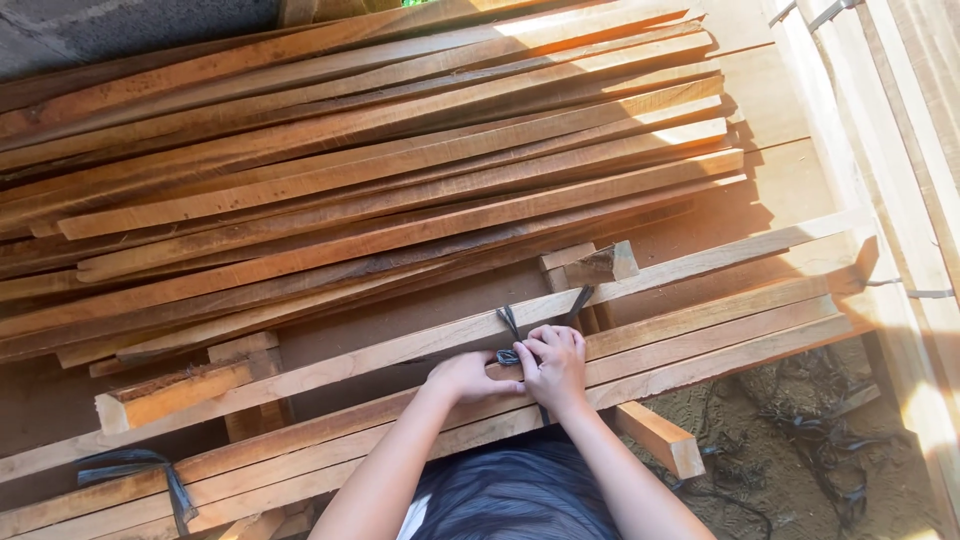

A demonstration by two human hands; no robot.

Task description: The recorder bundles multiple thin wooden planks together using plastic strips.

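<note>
pinching one dark strap [509, 322] together, two hands [515, 375] meet atop a bundle of four wooden slats [700, 330].

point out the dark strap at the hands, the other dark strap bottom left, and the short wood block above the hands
dark strap [509, 322], head view, on the loose end above the knot.
second dark strap [178, 495], head view, on the band over the slats' edge.
short wood block [592, 264], head view, on its top face.
</note>
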